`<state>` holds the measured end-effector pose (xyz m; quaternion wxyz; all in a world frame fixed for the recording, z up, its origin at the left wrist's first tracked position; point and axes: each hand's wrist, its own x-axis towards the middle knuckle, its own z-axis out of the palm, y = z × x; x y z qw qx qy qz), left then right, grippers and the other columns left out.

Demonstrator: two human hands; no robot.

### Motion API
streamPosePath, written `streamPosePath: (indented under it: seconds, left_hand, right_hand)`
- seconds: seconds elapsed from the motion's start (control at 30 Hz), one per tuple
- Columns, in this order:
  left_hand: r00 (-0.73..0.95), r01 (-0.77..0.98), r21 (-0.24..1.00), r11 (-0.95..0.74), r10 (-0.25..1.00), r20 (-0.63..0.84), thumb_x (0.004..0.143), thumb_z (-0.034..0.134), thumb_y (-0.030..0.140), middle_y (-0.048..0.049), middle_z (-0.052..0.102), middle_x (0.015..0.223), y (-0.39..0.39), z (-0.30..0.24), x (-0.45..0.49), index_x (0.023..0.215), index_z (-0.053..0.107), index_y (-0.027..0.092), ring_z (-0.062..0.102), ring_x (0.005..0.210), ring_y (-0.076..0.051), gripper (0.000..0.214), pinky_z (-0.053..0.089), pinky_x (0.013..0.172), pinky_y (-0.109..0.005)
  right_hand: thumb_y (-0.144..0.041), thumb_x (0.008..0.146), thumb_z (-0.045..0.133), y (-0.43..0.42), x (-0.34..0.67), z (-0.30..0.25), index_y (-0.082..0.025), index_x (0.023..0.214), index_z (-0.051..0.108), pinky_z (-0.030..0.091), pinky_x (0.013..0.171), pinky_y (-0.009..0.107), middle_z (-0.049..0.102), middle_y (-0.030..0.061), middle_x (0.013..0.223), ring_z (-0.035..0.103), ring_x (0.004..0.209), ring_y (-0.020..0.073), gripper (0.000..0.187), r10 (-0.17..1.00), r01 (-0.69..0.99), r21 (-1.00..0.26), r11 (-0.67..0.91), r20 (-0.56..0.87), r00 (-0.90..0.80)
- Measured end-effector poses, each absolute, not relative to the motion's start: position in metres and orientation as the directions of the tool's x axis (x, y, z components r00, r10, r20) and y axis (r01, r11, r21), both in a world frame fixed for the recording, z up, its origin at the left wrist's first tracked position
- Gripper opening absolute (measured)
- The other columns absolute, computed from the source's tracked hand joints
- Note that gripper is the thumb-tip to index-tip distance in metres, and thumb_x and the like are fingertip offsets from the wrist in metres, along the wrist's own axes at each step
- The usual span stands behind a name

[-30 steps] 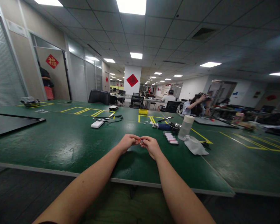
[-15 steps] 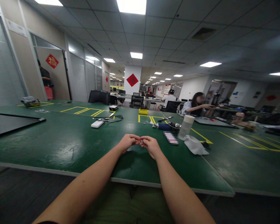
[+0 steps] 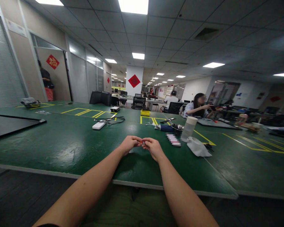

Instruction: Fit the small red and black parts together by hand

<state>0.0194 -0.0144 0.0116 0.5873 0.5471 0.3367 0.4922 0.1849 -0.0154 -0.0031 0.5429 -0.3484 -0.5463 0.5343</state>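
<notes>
My left hand [image 3: 130,144] and my right hand [image 3: 152,148] meet fingertip to fingertip just above the green table [image 3: 68,148]. Both are closed in a pinch. Between the left fingertips is a small orange piece [image 3: 141,142]. A small metallic piece [image 3: 144,142] shows at the right fingertips, up against the orange one. Their kinds are too small to make out, and the fingers hide part of them. To the right of my right hand lies a phone-like flat thing [image 3: 173,139], blurred out.
A translucent bottle [image 3: 188,130], a white pouch [image 3: 198,147] and a metal bowl [image 3: 178,128] stand right. A white power bank [image 3: 99,125] with black cable [image 3: 115,119] lies ahead left. A black board [image 3: 11,126] is far left. A person [image 3: 196,107] sits beyond, right.
My hands hold the same place and pinch. Across the table on the right, the seated person's arms and head have shifted slightly.
</notes>
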Motion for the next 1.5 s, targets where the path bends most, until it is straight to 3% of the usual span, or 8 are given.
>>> streamPosePath:
  seconds: [0.63, 1.0, 1.17, 1.5]
  left_hand:
    - [0.286, -0.222, 0.97, -0.099, 0.945, 0.162, 0.059, 0.053, 0.001, -0.0091, 0.071, 0.077, -0.0103, 0.0062, 0.0196, 0.084, 0.07, 0.008, 0.066, 0.071, -0.015, 0.031, 0.051, 0.078, -0.028]
    - [0.223, -0.162, 0.954, -0.252, 0.933, 0.284, 0.063, 0.068, 0.013, -0.0053, 0.069, 0.074, -0.0163, 0.0106, 0.0195, 0.081, 0.068, 0.01, 0.062, 0.067, -0.012, 0.018, 0.049, 0.069, -0.023]
    - [0.218, -0.187, 0.959, -0.212, 0.943, 0.251, 0.063, 0.066, 0.011, -0.0039, 0.067, 0.067, -0.0133, 0.0089, 0.0196, 0.081, 0.068, 0.009, 0.06, 0.059, -0.011, 0.018, 0.049, 0.066, -0.024]
    - [0.235, -0.265, 0.96, -0.09, 0.96, 0.154, 0.064, 0.056, 0.006, -0.0095, 0.071, 0.074, -0.0118, 0.0083, 0.0205, 0.079, 0.07, 0.008, 0.066, 0.069, -0.016, 0.02, 0.052, 0.078, -0.03]
  right_hand:
    - [-0.024, 0.065, 0.064, -0.0162, 0.184, -0.0026, -0.014, 0.087, 0.066, 0.046, 0.057, 0.026, 0.067, 0.0054, 0.07, 0.061, 0.059, 0.0133, 0.024, 0.966, -0.225, -0.96, 0.169, 0.207, -0.158]
    - [-0.024, 0.064, 0.064, -0.0134, 0.1836, -0.0019, -0.014, 0.089, 0.066, 0.042, 0.053, 0.024, 0.069, 0.0063, 0.078, 0.061, 0.06, 0.013, 0.027, 0.964, -0.232, -0.951, 0.204, 0.237, -0.122]
    - [-0.023, 0.064, 0.063, -0.0152, 0.1838, -0.0022, -0.014, 0.092, 0.064, 0.042, 0.049, 0.022, 0.067, 0.0048, 0.077, 0.061, 0.057, 0.0119, 0.029, 0.97, -0.223, -0.958, 0.18, 0.21, -0.119]
    - [-0.022, 0.069, 0.064, -0.0188, 0.1821, -0.0008, -0.015, 0.09, 0.062, 0.05, 0.058, 0.025, 0.067, 0.0041, 0.07, 0.064, 0.061, 0.0131, 0.023, 0.969, -0.253, -0.955, 0.154, 0.196, -0.15]
